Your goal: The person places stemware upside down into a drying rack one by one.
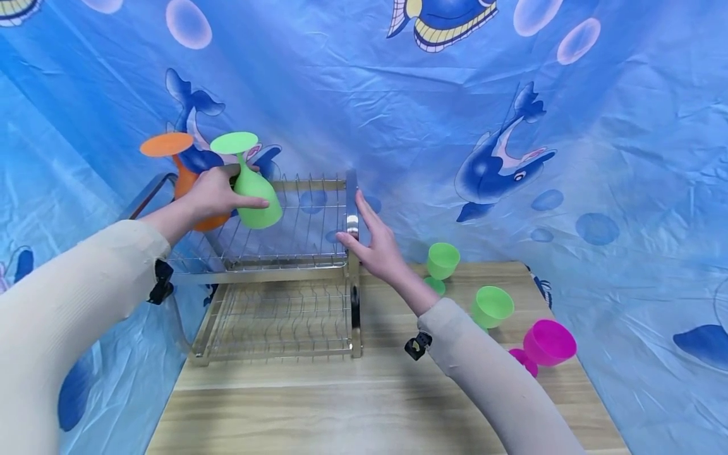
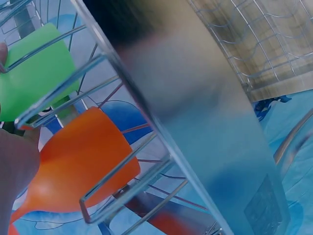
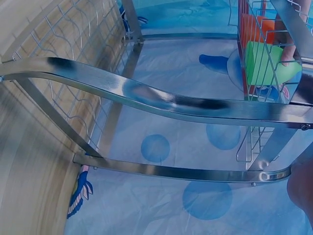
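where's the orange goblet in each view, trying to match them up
Head: the orange goblet is left of centre, base up, partly behind the left hand.
Left wrist: lower left, large.
Right wrist: upper right, small.
Shared landmark: the green goblet in that hand, beside the orange one in every view.

We saw a blue curtain (image 1: 370, 126) hung behind the table (image 1: 318, 404) and down both its sides, creased and faintly glossy. On it we made out a fish (image 1: 455, 12), dolphins (image 1: 482, 174) and pale bubbles (image 1: 189, 24). Faint shadows lay over the table's light wood grain.
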{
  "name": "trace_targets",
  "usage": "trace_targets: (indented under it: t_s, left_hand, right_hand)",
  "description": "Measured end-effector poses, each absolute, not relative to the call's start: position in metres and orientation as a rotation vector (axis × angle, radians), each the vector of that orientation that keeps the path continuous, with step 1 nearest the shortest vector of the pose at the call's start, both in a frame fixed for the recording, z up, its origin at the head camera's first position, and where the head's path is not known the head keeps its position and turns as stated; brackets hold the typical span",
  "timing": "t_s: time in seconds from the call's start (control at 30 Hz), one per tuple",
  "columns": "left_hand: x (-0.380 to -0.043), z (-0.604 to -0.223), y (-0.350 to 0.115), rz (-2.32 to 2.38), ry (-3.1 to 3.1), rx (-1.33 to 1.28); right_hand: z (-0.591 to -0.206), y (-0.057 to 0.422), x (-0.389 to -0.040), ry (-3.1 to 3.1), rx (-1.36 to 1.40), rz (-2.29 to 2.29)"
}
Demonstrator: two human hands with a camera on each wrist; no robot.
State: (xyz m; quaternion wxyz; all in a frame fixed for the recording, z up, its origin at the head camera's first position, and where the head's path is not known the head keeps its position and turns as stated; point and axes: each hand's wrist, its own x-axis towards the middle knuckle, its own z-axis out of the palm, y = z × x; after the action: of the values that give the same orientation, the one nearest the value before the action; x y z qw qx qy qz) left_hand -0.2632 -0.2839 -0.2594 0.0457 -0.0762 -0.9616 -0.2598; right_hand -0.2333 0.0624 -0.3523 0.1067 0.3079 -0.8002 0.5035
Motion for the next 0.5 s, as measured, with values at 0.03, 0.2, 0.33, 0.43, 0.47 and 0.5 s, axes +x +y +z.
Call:
trace_targets:
  t_s: [0.03, 0.2, 0.33, 0.43, 0.47, 0.5]
  left_hand:
    - [-0.263, -0.259, -0.284, -0.786, -2.931, -0.232]
    - [-0.260, -0.259, -0.285, -0.777, -2.922, -0.205]
    - [-0.255, -0.259, -0.287, -0.777, -2.934, -0.200]
    - [-0.251, -0.257, -0.287, -0.770, -2.951, -0.214]
    - [-0.249, -0.255, -0.288, -0.765, -2.958, -0.218]
    - [-0.246, -0.254, -0.287, -0.764, -2.966, -0.219]
  right_hand:
    - [-0.352, 0.063, -0.233, -2.354, 0.907, 1.481]
    - [-0.353, 0.062, -0.234, -2.345, 0.925, 1.468]
    - [-0.352, 0.062, -0.234, -2.348, 0.925, 1.460]
    - [-0.352, 0.062, -0.233, -2.354, 0.918, 1.460]
    - [-0.351, 0.062, -0.233, -2.354, 0.916, 1.459]
    - [-0.351, 0.062, -0.233, -2.356, 0.915, 1.458]
